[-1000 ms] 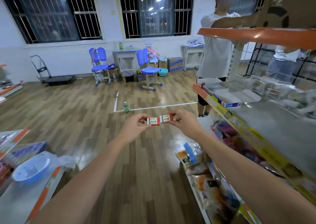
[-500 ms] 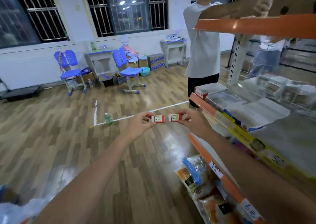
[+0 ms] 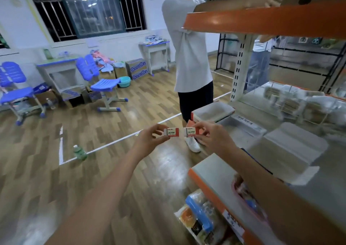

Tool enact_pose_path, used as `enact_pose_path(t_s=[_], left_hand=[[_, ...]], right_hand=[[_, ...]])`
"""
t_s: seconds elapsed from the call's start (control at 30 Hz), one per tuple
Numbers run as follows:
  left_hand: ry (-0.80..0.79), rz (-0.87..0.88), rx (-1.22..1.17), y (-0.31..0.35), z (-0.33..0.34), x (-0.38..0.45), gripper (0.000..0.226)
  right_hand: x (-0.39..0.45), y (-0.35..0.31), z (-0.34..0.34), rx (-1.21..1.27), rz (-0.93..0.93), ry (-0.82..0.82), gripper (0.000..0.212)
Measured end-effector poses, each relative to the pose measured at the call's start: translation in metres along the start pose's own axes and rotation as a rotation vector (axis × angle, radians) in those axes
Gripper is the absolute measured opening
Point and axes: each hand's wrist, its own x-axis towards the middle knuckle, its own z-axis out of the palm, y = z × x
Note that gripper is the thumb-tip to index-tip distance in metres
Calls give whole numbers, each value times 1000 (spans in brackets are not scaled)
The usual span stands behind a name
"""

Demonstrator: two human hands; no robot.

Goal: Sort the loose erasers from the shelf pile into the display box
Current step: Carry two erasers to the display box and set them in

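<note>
Two small white erasers with red-banded "2B" sleeves hang in the air in front of me, level with each other and a finger's width apart. My left hand (image 3: 149, 137) pinches the left eraser (image 3: 171, 132) by its left end. The right eraser (image 3: 191, 132) is pinched at its right end by my right hand (image 3: 211, 136). Both are held over the wooden floor, just left of the shelf's end. A red-and-white open box (image 3: 212, 111) stands on the grey shelf (image 3: 329, 162) just behind my right hand. White flat packs (image 3: 292, 147) lie further right on the shelf.
A person in a white shirt (image 3: 189, 44) stands close behind the shelf's end, reaching onto the orange upper shelf (image 3: 262, 20). Snack packets (image 3: 198, 216) fill the lower shelf. A green bottle (image 3: 79, 152) stands on the floor; blue chairs (image 3: 101, 80) and desks line the back wall.
My view has swung right and closer to the shelf. The two erasers, touching end to end a second ago, now have a small gap between them; both hands keep their hold.
</note>
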Motion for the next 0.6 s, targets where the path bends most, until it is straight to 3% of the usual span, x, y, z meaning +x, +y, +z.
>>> enact_pose_path(t_s=[0.6], left_hand=[[-315,127,-182,-10,69,199,28]], right_hand=[[85,75,-21,-164,373,84,23]])
